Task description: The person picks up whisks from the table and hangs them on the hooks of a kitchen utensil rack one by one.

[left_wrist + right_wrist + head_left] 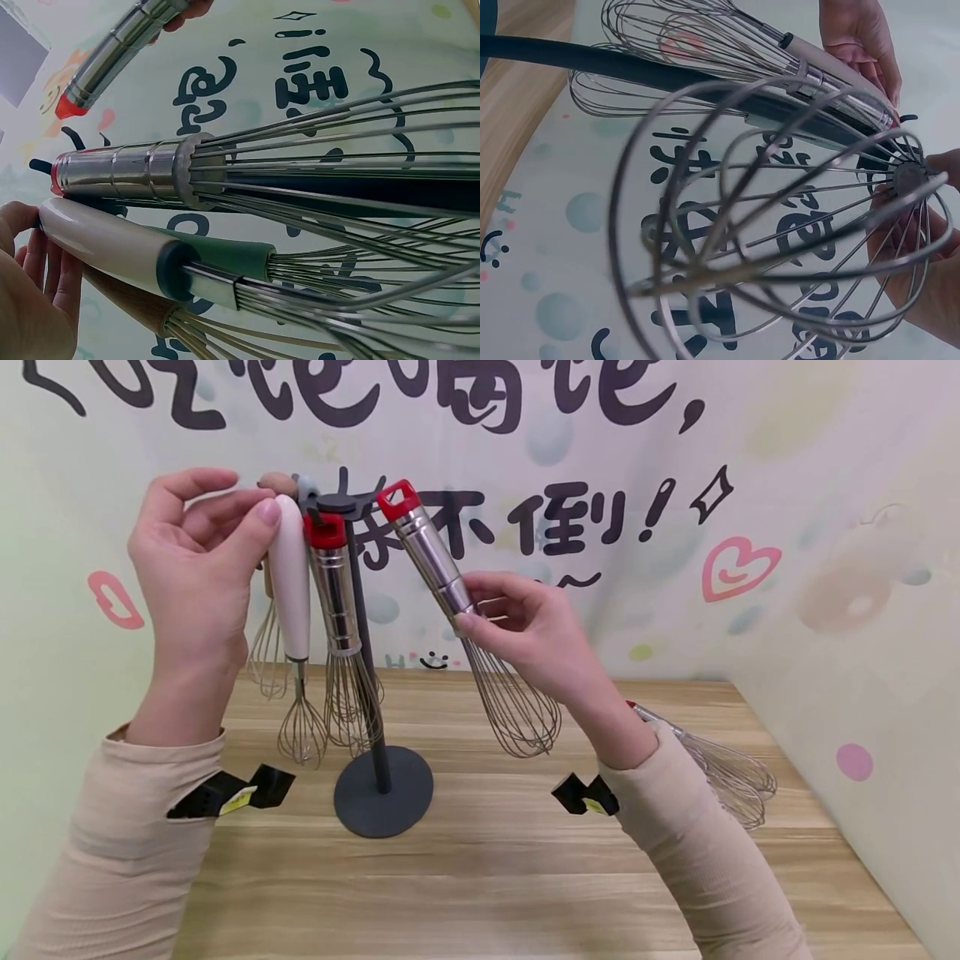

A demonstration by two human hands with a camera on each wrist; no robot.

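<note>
My right hand (528, 622) grips a steel-handled whisk (431, 552) with a red hanging loop, low on its handle. That whisk tilts, its loop up beside an arm of the dark stand (356, 508) and its wires down to the right. At the stand's left side, my left hand (198, 560) pinches the top of a white-handled whisk (292, 581) between thumb and fingers. Close beside it hangs another red-topped steel whisk (337, 602). Behind these, a green-handled whisk (225, 251) and a wooden-handled whisk (135, 300) show in the left wrist view.
The stand's round base (382, 814) rests on the wood-grain table (487, 868). More wire whisks (731, 772) lie at the right, partly behind my right sleeve. A printed wall (637, 435) rises close behind the stand, and another wall borders the right side.
</note>
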